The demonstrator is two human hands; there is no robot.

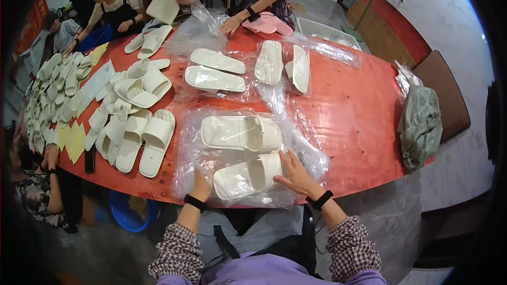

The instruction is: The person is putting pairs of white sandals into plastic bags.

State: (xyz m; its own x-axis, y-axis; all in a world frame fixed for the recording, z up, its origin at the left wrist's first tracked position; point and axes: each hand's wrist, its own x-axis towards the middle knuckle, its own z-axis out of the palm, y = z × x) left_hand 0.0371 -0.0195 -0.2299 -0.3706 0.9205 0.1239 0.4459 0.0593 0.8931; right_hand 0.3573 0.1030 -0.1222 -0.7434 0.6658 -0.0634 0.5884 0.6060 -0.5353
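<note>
In front of me a pair of off-white slippers lies sideways on clear plastic bags, straps toward the right. The farther slipper (224, 133) is flat; the nearer slipper (232, 180) sits close to the table's front edge. My right hand (297, 174) is at the nearer slipper's strap end, thumb and fingers apart, holding nothing. Beside that slipper's heel, my left hand (200, 184) is over the edge of the plastic bags (187, 153); its fingers are blurred, and whether they grip the film is unclear.
Several off-white slippers (157, 137) are piled on the red table (359, 126) to my left. Beyond my pair lie bagged slippers (215, 78). Across the table a person holds a slipper (162, 6) near pink slippers (266, 22). A grey-green sack (421, 126) stands at the right edge.
</note>
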